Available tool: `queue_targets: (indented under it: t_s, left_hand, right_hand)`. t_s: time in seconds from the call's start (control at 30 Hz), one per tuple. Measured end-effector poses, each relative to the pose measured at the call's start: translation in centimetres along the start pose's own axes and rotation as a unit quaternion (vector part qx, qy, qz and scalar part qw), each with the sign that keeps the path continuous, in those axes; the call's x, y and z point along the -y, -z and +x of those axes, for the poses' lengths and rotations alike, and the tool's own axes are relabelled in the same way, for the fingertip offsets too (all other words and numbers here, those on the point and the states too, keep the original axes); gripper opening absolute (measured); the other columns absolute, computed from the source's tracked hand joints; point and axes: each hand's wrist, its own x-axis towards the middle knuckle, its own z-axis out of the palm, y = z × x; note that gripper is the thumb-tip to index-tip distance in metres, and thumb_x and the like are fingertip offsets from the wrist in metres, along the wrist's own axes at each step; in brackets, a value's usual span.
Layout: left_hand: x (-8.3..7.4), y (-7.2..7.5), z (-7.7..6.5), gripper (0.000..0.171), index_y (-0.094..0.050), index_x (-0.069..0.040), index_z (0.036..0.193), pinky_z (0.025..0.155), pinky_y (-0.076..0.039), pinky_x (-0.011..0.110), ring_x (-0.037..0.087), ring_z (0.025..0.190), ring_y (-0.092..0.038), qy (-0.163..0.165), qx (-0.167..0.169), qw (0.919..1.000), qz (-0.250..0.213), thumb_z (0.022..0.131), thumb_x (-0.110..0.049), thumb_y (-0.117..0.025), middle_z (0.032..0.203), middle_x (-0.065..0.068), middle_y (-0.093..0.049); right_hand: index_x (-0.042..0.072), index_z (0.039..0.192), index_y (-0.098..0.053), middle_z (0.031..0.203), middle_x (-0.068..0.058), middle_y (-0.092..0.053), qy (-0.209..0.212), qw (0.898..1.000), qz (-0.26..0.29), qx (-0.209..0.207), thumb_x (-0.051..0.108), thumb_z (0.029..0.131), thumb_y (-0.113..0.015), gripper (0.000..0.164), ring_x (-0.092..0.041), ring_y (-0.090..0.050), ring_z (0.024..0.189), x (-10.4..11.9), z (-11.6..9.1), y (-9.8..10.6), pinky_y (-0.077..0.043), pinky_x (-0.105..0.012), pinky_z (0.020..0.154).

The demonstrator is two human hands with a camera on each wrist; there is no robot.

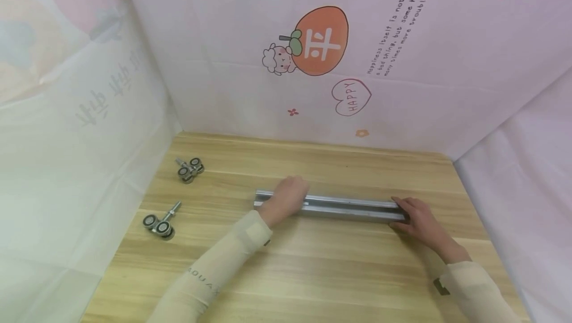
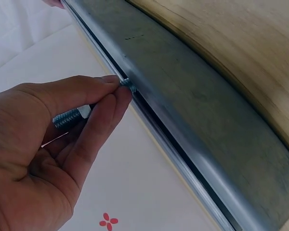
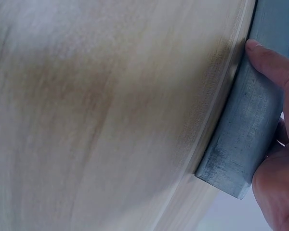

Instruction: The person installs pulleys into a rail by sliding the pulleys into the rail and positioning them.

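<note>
A grey metal C-channel rail [image 1: 353, 208] lies on the wooden table, its slot facing up in the head view. My left hand [image 1: 286, 200] is over the rail's left part. Seen from the left wrist, its thumb and fingers pinch a threaded bolt [image 2: 67, 119] with a nut, which stands out of the rail's slot. Whatever the bolt joins inside the channel is hidden. At the rail's right end my right hand [image 1: 420, 221] grips it, with the thumb [image 3: 267, 60] along one side wall and the fingers at the other side.
Two roller trolleys with wheels and threaded bolts lie at the table's left, one farther back [image 1: 189, 170] and one nearer [image 1: 160, 226]. Printed white cloth [image 1: 223, 64] hangs behind the wooden table [image 1: 313, 273] and along both sides.
</note>
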Motion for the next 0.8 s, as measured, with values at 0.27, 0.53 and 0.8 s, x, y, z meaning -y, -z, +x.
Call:
queue_targets:
  t_s: [0.27, 0.53, 0.8]
  left_hand:
    - [-0.8, 0.0, 0.6, 0.023, -0.066, -0.01, 0.073, 0.054, -0.046, 0.018, 0.011, 0.06, -0.052, -0.002, 0.004, 0.9999, -0.016, 0.085, 0.009, -0.072, 0.066, -0.002, -0.058]
    - [-1.8, -1.4, 2.2, 0.026, -0.065, -0.013, 0.069, 0.052, -0.045, 0.017, 0.01, 0.058, -0.052, -0.02, 0.003, 0.9996, -0.021, 0.082, 0.008, -0.074, 0.064, -0.004, -0.056]
    - [-3.4, -1.4, 3.0, 0.024, -0.065, -0.012, 0.072, 0.057, -0.047, 0.019, 0.011, 0.063, -0.054, -0.021, 0.0, 0.9993, -0.031, 0.083, 0.006, -0.074, 0.068, -0.003, -0.059]
  right_hand:
    - [-0.009, 0.132, -0.065, 0.105, -0.019, -0.071, 0.012, 1.0, -0.001, -0.005, 0.014, 0.061, -0.099, 0.082, -0.035, -0.066, 0.09, 0.0, 0.2, 0.0, -0.05, -0.055, 0.08]
    - [-0.009, 0.132, -0.064, 0.103, -0.017, -0.071, 0.007, 1.0, -0.003, -0.007, 0.014, 0.061, -0.099, 0.082, -0.033, -0.065, 0.089, -0.2, 0.0, -0.2, -0.049, -0.053, 0.079]
    - [-0.01, 0.13, -0.065, 0.102, -0.017, -0.071, 0.019, 1.0, -0.004, -0.021, 0.014, 0.059, -0.098, 0.082, -0.033, -0.065, 0.087, -0.5, 0.0, -0.6, -0.047, -0.052, 0.078]
